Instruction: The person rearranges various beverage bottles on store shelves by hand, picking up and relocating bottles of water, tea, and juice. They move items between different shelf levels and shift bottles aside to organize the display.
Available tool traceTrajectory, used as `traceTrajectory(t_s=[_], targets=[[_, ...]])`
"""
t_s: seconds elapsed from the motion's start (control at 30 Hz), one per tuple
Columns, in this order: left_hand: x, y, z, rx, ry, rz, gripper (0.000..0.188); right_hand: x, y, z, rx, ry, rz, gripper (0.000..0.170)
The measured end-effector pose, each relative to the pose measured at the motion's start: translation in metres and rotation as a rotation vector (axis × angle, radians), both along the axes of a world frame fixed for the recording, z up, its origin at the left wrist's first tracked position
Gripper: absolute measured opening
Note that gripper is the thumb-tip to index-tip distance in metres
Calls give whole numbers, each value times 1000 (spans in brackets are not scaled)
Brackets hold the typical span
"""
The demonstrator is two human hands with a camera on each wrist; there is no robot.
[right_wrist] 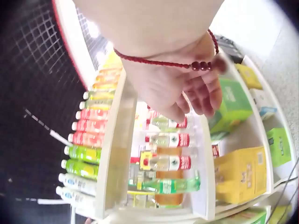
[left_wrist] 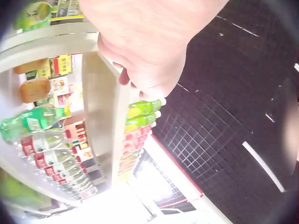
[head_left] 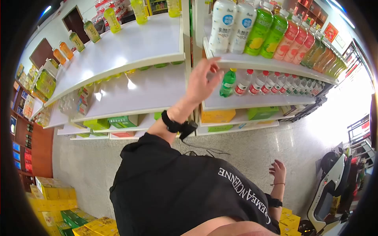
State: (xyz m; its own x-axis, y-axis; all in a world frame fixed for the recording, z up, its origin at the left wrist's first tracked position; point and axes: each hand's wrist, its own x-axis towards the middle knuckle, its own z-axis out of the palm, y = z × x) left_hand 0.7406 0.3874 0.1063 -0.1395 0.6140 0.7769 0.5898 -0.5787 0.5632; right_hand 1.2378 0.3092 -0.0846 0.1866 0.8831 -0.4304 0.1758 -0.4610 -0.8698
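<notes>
Shelving fills the far side of the room, above a speckled floor [head_left: 244,143]: a left unit [head_left: 138,43] and, beside it, a right one. The person's left hand [head_left: 202,82] reaches to the near left corner of the right unit's upper shelf [head_left: 271,67]; its fingers are loosely bent, thumb apart, and no bottle shows between them. Whether they touch the shelf edge, one cannot tell. The right hand [head_left: 278,172] hangs low at the right, its fingers relaxed around nothing.

Nearest the left hand is the green bottle [head_left: 228,83], upright at the left end of the shelf below, next to the red-capped bottles [head_left: 242,82]. White bottles [head_left: 222,29] and others stand in order above. Judged by these rows, setting out the right unit looks largely done; any remaining adjustment seems small, though its extent is unclear.
</notes>
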Motion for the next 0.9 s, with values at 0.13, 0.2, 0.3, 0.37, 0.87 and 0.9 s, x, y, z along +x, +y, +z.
traceTrajectory(t_s=[0.13,0.2,0.3,0.37,0.87,0.9], targets=[[14,7,6,-44,-79,189,50,87,-15,-28,-96,-11,-33,33],[11,14,3,-78,-90,312,60,109,-3,-29,-134,-7,3,32],[6,18,5,-97,16,426,63,109,38,-27,-62,-54,140,32],[11,15,7,-145,44,450,65,81,68,-19,-34,-28,223,33],[-7,49,44,-322,325,572,80,-212,217,173,955,-41,989,42],[-6,55,48,-358,311,574,82,-225,218,191,960,-18,976,45]])
